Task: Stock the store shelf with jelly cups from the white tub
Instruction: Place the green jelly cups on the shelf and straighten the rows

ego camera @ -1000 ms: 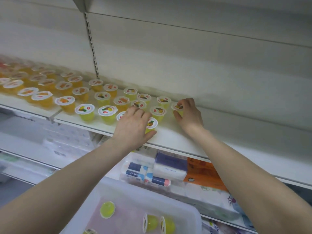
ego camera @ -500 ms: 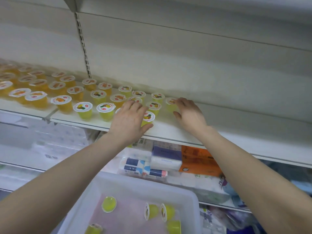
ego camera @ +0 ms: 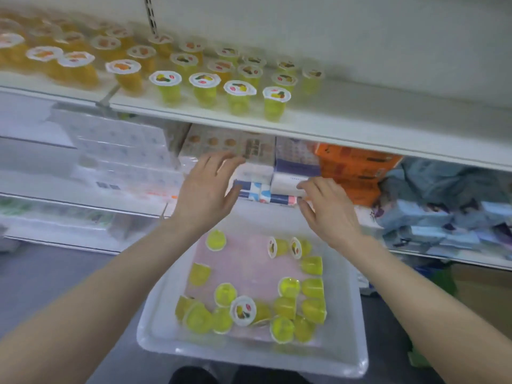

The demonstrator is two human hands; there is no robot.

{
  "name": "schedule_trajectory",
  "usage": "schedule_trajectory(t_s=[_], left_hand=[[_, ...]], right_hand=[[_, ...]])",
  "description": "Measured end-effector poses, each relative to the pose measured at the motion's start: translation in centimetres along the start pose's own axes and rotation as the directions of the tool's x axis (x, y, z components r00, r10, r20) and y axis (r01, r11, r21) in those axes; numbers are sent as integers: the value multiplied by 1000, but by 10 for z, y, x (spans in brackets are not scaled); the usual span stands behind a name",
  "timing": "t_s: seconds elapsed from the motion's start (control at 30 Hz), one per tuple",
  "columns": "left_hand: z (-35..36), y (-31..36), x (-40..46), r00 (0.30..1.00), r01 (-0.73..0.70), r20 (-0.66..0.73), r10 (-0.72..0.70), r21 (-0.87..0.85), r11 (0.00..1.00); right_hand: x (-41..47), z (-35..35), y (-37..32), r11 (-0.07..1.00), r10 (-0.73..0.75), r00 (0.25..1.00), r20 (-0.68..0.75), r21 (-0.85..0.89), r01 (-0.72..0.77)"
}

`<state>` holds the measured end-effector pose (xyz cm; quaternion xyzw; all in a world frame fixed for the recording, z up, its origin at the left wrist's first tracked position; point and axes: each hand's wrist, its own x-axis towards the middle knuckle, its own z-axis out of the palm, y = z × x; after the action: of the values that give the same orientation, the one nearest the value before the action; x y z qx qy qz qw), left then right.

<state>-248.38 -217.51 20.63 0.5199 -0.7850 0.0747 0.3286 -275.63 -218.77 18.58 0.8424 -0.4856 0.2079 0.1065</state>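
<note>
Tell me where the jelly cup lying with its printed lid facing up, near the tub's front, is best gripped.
That jelly cup lies tilted among others in the white tub, lid toward the camera. Probably best pinched across the lid rim from above, since its sides are crowded by neighbouring cups. The left hand, open and empty, looks nearer.

Single head-worn view, wide-angle, aimed forward and steeply down. Close above the white tub (ego camera: 250, 353) at lower centre, with both forearms entering from the bottom corners. Shelf (ego camera: 332, 126) with jelly cups (ego camera: 205, 88) across the upper frame, bowed by the lens. Lower shelves at mid-height on both sides. Blurred throughout, worst at upper left.
</note>
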Motion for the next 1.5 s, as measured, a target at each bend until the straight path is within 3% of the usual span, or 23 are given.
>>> schedule_trajectory(t_s=[0.1,0.27,0.53,0.67,0.97,1.13,1.23,1.33,1.5], left_hand=[[20,-11,-52,989,53,141,-46,-49,997],[48,-26,-104,913,82,404,-58,-41,996],[94,-53,-121,803,58,592,-67,34,998],[106,-56,-122,753,81,647,-118,87,993],[116,-52,-105,643,180,711,-286,223,958],[100,-35,-95,675,188,686,-272,197,962],[87,-21,-86,704,328,656,-273,41,944],[74,-6,-72,736,371,633,-240,-81,925],[47,19,-37,783,352,599,-169,-201,914]], right_hand=[[-40,36,-21,998,56,982,181,30,-63],[-76,81,-40,981,124,869,479,70,-179],[-72,133,-36,985,115,807,580,42,-170],[-79,143,-40,995,95,821,563,-18,-103],[-96,123,-43,967,187,851,490,60,-248],[-102,91,-41,947,271,896,352,69,-314],[-98,67,-38,928,321,894,314,83,-363],[-89,43,-35,914,346,896,276,115,-389],[-67,8,-23,943,293,941,171,112,-314]])
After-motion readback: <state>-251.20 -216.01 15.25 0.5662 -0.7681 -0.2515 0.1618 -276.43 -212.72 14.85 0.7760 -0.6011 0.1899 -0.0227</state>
